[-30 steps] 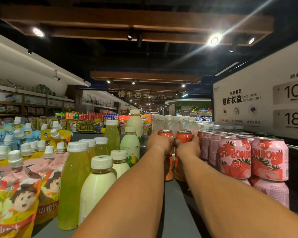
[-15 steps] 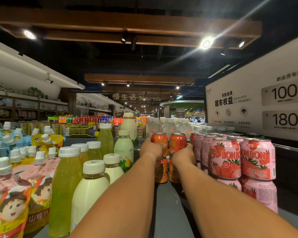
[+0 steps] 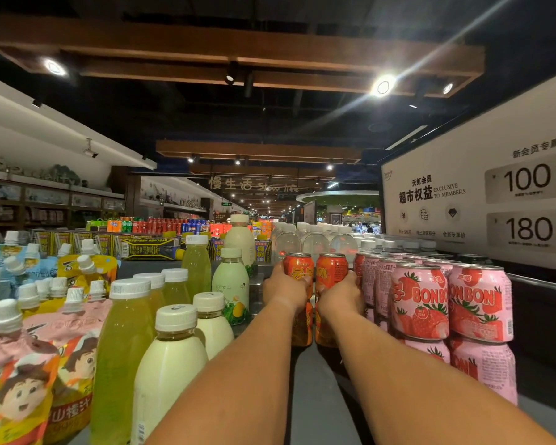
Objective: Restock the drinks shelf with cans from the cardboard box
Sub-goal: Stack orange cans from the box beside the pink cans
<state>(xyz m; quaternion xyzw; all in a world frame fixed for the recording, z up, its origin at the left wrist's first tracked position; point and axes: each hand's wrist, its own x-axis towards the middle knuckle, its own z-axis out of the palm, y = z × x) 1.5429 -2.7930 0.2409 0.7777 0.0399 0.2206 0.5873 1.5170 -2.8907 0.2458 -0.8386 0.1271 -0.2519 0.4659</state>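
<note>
Both my arms reach forward over the grey shelf top (image 3: 315, 396). My left hand (image 3: 284, 289) grips an orange can (image 3: 299, 268), and my right hand (image 3: 339, 295) grips a second orange can (image 3: 333, 268) beside it. Each held can rests on top of another orange can below (image 3: 304, 326), forming a two-high stack. The stack stands just left of the pink strawberry cans (image 3: 419, 303). The cardboard box is out of sight.
Green and cream juice bottles (image 3: 170, 358) line the left side, with cartoon drink pouches (image 3: 29, 374) further left. Clear bottles (image 3: 315, 240) stand behind the cans. A white members' sign (image 3: 482, 200) rises on the right behind the pink cans.
The view has shifted slightly; both hands stay wrapped on the top orange cans, which sit at about the same spot on the stack.
</note>
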